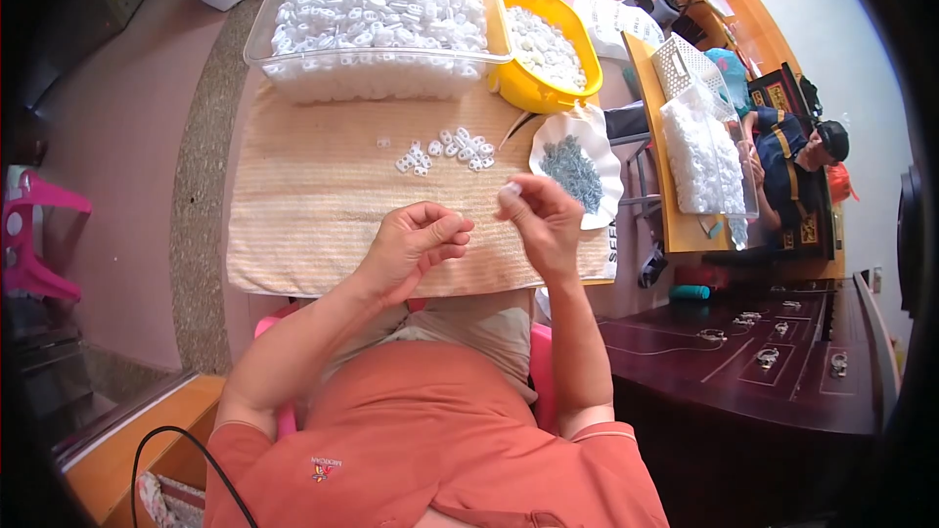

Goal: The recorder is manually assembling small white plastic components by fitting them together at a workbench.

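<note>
My left hand is over the near half of a cloth-covered table, thumb and fingertips pressed together. Whatever sits in that pinch is too small to make out. To its right, my right hand is raised and closed, with a small white plastic piece between thumb and fingers. Beyond the hands, small white two-holed plastic parts lie loose on the cloth. A white wavy-rimmed plate holds a heap of small grey pieces, close beside my right hand.
A big clear bin full of white parts stands at the table's far side. Right of it is a yellow basin of whitish pieces. Another person sits at a side table with a clear bin. Pink stools stand left.
</note>
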### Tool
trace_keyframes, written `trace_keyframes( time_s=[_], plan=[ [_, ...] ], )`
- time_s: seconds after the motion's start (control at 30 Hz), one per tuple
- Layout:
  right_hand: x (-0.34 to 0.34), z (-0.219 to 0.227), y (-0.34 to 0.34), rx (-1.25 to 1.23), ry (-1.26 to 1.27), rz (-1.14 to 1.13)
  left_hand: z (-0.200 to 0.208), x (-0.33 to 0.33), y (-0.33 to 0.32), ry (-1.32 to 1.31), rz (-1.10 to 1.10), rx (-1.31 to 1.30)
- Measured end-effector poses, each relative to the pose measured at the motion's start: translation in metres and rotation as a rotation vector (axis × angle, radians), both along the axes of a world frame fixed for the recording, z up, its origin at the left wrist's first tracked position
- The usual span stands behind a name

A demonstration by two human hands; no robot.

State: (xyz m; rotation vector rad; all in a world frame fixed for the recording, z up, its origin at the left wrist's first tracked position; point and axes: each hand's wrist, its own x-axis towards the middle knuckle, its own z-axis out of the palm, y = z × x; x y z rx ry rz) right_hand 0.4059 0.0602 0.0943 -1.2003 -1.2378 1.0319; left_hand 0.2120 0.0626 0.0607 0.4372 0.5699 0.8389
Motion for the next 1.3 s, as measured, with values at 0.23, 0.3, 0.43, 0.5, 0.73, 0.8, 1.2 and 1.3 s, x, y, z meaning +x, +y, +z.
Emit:
trace_keyframes(
  time_s=[0.23, 0.3, 0.43, 0.5, 0.73, 0.8, 1.2, 1.3],
  plan=[
    [0.018, 0.047, 0.026, 0.253, -0.208, -0.178, 0.001, -0.004, 0.0, 0.001, 0.019, 0.037],
    [0.023, 0.051, 0.028, 0.281, -0.218, -0.198, 0.002, -0.003, -0.002, 0.019, 0.001, 0.039],
    [0.02, 0.068, 0.036, 0.447, -0.377, -0.368, 0.002, -0.003, -0.005, 0.033, -0.001, 0.051],
    [0.021, 0.08, 0.048, 0.55, -0.436, -0.442, 0.001, -0.003, -0.005, 0.052, -0.01, 0.053],
    [0.04, 0.081, 0.112, 0.39, -1.157, -0.391, 0.001, -0.001, 0.0, 0.125, 0.022, 0.083],
    [0.031, 0.062, 0.093, 0.27, -1.039, -0.176, -0.001, -0.003, 0.001, 0.145, 0.046, 0.09],
    [0.007, -0.007, 0.056, 0.054, -1.223, 0.1, -0.004, -0.005, -0.001, 0.156, 0.058, 0.078],
    [0.003, -0.013, 0.058, 0.064, -1.191, 0.074, -0.005, -0.003, -0.001, 0.153, 0.053, 0.073]
  ],
)
